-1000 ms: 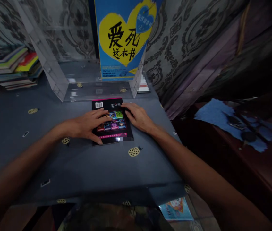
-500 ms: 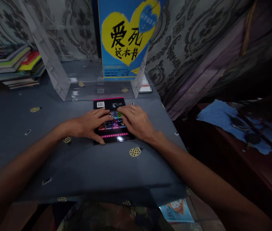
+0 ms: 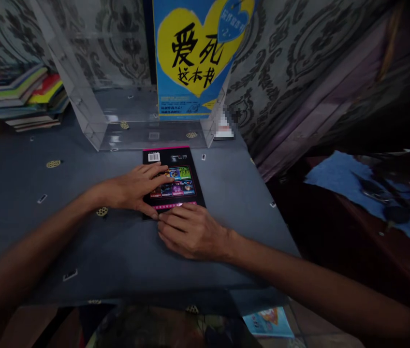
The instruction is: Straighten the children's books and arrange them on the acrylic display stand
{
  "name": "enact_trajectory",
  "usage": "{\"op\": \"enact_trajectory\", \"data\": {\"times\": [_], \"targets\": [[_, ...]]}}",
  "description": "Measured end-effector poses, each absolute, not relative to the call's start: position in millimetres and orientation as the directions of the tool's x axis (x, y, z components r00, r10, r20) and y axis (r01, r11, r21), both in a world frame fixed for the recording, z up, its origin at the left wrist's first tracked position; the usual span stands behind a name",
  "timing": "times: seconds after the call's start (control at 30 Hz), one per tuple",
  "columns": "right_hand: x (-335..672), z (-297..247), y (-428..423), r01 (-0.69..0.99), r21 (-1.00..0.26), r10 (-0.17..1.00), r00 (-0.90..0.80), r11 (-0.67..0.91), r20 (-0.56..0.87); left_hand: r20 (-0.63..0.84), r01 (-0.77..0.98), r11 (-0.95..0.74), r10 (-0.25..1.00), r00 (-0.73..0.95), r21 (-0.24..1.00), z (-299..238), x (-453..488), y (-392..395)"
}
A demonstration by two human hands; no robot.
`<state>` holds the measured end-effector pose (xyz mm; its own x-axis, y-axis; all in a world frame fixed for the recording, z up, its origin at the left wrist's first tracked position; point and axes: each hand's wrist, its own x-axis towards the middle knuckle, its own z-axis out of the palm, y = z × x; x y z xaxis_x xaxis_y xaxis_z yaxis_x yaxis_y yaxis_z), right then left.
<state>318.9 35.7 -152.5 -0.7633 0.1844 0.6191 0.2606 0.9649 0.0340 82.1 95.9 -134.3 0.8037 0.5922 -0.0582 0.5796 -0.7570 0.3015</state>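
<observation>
A black book [image 3: 198, 189] lies flat on the cloth-covered table, its back with a barcode, small coloured pictures and a pink strip facing up. My left hand [image 3: 132, 187] rests spread on its left side, fingers over the pictures and thumb near the lower left corner. My right hand [image 3: 192, 232] is curled at the book's near edge, covering much of it. Its fingertips are pressed together close to my left thumb, at the lower edge. The exact grip there is partly hidden by the hand itself.
Behind the book stands a clear plastic rack [image 3: 98, 130] holding a blue book with a yellow heart [image 3: 190, 53]. A stack of books [image 3: 20, 96] sits at the far left. On the right, a blue cloth [image 3: 339, 174] lies on a dark red surface. A light-blue packet [image 3: 270, 323] is below the table.
My right hand has moved from the book's right side down to its near edge, with its fingers now curled in. My left hand stays on the book. The view has shifted slightly.
</observation>
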Motion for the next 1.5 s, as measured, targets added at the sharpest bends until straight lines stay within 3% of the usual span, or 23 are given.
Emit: {"op": "enact_trajectory", "data": {"times": [0.2, 0.47, 0.67, 0.87, 1.1, 1.5], "targets": [[337, -152, 36, 0.261, -0.042, 0.228, -0.738, 0.964, 0.636, -0.061, 0.586, -0.751, 0.598, 0.799, 0.305, -135, 83, 96], [373, -150, 46, 0.295, -0.289, 0.412, -0.691, 0.911, 0.594, -0.047, 0.577, -0.756, 0.594, 0.803, 0.308, -136, 81, 95], [385, -148, 55, 0.367, -0.58, 0.668, -0.57, 0.727, 0.478, -0.098, 0.609, -0.734, 0.611, 0.786, 0.301, -132, 80, 96], [386, -148, 60, 0.345, -0.755, 0.788, -0.504, 0.558, 0.353, -0.065, 0.534, -0.814, 0.535, 0.843, 0.229, -111, 96, 75], [383, -148, 61, 0.305, -0.819, 0.826, -0.466, 0.486, 0.316, -0.104, 0.487, -0.871, 0.48, 0.871, 0.067, -96, 131, 37], [382, -150, 60, 0.27, -0.839, 0.828, -0.464, 0.472, 0.317, -0.064, 0.512, -0.854, 0.518, 0.853, -0.095, -111, 153, 36]]}}
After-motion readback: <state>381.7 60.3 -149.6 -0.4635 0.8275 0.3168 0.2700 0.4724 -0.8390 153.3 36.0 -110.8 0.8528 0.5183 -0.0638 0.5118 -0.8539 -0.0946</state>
